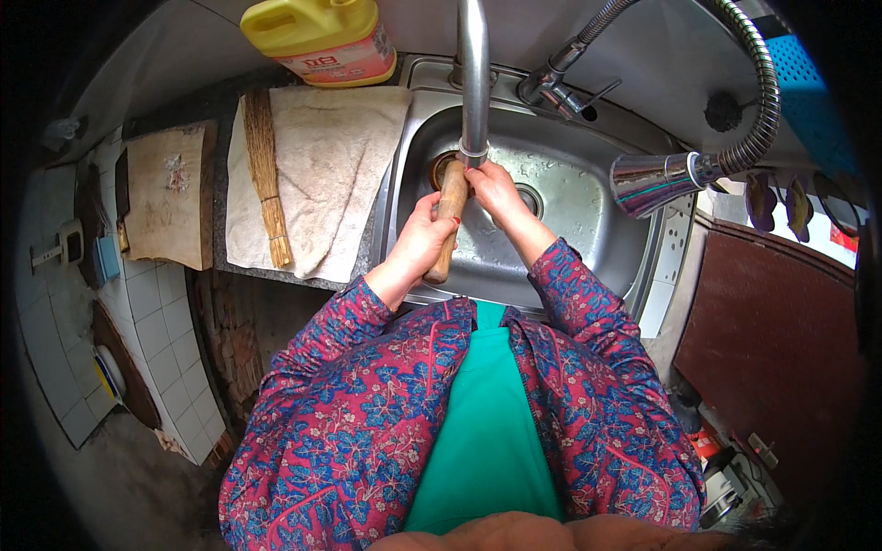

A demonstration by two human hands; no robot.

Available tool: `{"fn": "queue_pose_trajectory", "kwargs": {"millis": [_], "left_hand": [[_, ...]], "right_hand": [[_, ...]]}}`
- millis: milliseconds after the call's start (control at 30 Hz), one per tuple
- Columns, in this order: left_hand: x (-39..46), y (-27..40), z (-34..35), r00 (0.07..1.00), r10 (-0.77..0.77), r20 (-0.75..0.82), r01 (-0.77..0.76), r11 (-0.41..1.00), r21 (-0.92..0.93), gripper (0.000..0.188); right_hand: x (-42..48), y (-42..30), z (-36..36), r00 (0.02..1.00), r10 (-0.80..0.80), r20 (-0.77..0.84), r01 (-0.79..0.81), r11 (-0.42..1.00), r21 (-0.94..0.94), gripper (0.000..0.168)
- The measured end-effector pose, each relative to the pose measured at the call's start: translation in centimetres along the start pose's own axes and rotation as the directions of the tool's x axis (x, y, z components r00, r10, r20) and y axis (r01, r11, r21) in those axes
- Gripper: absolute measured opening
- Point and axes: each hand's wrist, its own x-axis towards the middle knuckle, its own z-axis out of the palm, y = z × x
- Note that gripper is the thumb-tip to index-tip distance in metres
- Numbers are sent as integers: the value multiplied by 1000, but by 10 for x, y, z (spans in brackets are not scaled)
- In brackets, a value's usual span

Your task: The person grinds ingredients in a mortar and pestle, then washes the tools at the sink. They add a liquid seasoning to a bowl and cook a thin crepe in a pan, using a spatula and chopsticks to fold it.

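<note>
Over the left part of a stainless steel sink (586, 234), both hands are on a short, thick wooden rod (450, 206), perhaps a handle or small rolling pin. My left hand (422, 237) grips its lower half, thumb on top. My right hand (495, 189) is at its upper end, just below the mouth of a metal faucet (474, 89); its fingertips are partly hidden behind the rod and spout. A brown round thing (441, 171) shows in the basin behind the rod's upper end. The drain (529, 200) lies beyond my right hand, and water drops dot the basin.
Left of the sink, a bundled-straw brush (265, 179) lies on a pale cloth (331, 172). Farther left are a wooden board (200, 200) with scraps and a cleaver-like tool (122, 200). A yellow jug (320, 41) stands behind. A flexible hose sprayer (654, 182) overhangs the sink's right side.
</note>
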Motion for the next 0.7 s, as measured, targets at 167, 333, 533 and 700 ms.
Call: {"fn": "queue_pose_trajectory", "kwargs": {"millis": [167,333,533,700], "left_hand": [[12,-26,-8,941,337,10,-301,826,476,66],[7,-7,-15,963,-145,227,174,978,-116,50],[-5,4,-11,943,-226,243,293,910,-292,32],[-7,0,-10,971,-176,160,182,983,-24,35]], "right_hand": [[10,18,5,999,-45,-24,44,998,-48,40],[-2,-11,12,995,104,11,-101,934,343,38],[-2,-19,14,984,177,4,-165,907,387,30],[10,-18,10,973,230,2,-214,905,367,21]]}}
